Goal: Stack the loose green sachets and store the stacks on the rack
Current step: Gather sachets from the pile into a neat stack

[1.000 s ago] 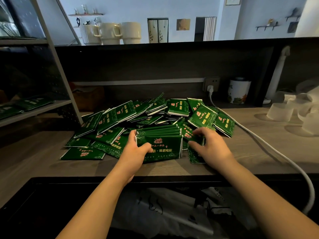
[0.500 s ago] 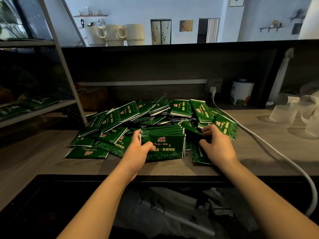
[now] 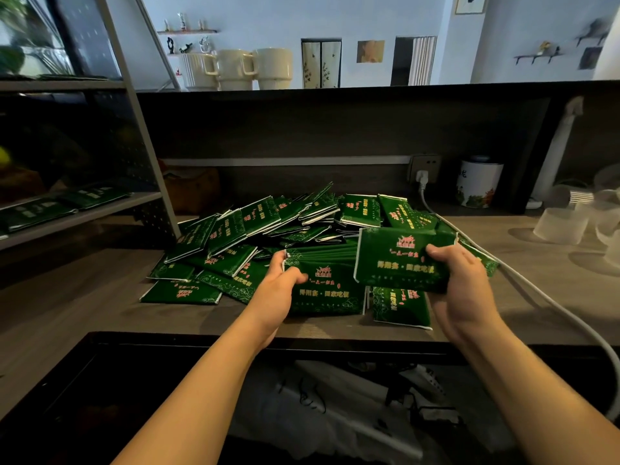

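Left hand (image 3: pixel 280 290) clamps the stack (image 3: pixel 323 283); right hand (image 3: pixel 459 283) pinches a sachet (image 3: pixel 399 260) — loosen either grip and it fans out.

Green sachets (image 3: pixel 396 263): red/gold Chinese print, too blurred to read.

A single wide-angle view was taken from the person's head, aimed forward and down across the counter (image 3: pixel 84 297). The forearms were seen rising from the bottom edge, close to the lens. The rack (image 3: pixel 100 209) was caught at left, the far wall along the top.
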A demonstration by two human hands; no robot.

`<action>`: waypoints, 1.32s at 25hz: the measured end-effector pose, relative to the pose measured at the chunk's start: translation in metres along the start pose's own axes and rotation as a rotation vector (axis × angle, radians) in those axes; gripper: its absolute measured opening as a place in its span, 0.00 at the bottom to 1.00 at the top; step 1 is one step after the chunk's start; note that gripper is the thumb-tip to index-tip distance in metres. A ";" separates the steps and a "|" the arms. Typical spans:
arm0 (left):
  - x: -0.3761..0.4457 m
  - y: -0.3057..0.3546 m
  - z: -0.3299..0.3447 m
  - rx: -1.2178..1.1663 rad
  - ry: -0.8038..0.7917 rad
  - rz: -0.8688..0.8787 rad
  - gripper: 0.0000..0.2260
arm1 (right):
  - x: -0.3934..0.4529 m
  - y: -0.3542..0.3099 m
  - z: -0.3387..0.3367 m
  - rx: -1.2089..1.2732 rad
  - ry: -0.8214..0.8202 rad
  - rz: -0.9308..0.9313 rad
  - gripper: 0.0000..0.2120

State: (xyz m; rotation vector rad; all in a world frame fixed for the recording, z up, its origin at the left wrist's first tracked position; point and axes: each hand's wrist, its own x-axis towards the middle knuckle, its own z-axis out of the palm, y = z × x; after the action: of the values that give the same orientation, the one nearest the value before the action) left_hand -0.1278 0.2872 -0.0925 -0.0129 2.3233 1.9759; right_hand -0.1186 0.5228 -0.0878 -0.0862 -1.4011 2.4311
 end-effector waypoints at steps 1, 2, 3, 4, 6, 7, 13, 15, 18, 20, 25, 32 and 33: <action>0.000 0.000 0.000 0.007 -0.001 0.001 0.31 | -0.003 -0.001 0.000 0.018 0.040 -0.037 0.04; 0.001 -0.001 0.000 0.010 -0.005 0.004 0.31 | -0.006 -0.003 0.000 0.061 0.072 -0.066 0.05; 0.002 -0.002 0.000 0.013 -0.009 0.005 0.31 | -0.005 -0.007 -0.004 0.119 0.101 -0.093 0.05; 0.004 -0.004 -0.001 0.013 -0.008 0.004 0.31 | -0.006 -0.012 -0.004 0.161 0.094 -0.089 0.05; 0.005 -0.008 -0.003 0.005 -0.009 0.008 0.32 | -0.010 -0.013 0.000 0.118 -0.049 -0.037 0.06; 0.005 -0.009 -0.004 -0.006 -0.014 0.013 0.32 | -0.012 -0.007 0.003 0.009 -0.142 -0.009 0.07; 0.007 -0.009 -0.004 -0.089 -0.021 0.032 0.32 | -0.017 0.027 0.025 -0.758 -0.253 -0.195 0.07; 0.005 -0.008 -0.003 -0.111 -0.053 0.045 0.44 | -0.015 0.032 0.024 -0.871 -0.213 -0.235 0.08; 0.006 -0.012 -0.003 0.000 -0.064 0.045 0.57 | -0.014 0.037 0.022 -0.920 -0.223 -0.240 0.11; 0.007 -0.013 -0.004 0.115 -0.037 0.054 0.52 | -0.012 0.037 0.022 -0.971 -0.237 -0.272 0.17; 0.003 -0.011 -0.009 0.199 -0.050 0.081 0.37 | -0.007 0.038 0.027 -0.857 -0.544 -0.066 0.51; 0.001 -0.007 -0.016 0.246 -0.091 0.001 0.49 | -0.003 0.039 0.028 -0.916 -0.555 -0.114 0.45; 0.001 -0.007 -0.015 0.238 -0.093 0.008 0.48 | -0.003 0.037 0.025 -0.922 -0.529 -0.117 0.44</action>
State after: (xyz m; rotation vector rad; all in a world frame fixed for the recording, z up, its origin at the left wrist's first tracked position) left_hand -0.1296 0.2713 -0.0968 0.1028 2.4822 1.6523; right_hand -0.1303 0.4840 -0.1072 0.4368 -2.5591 1.5713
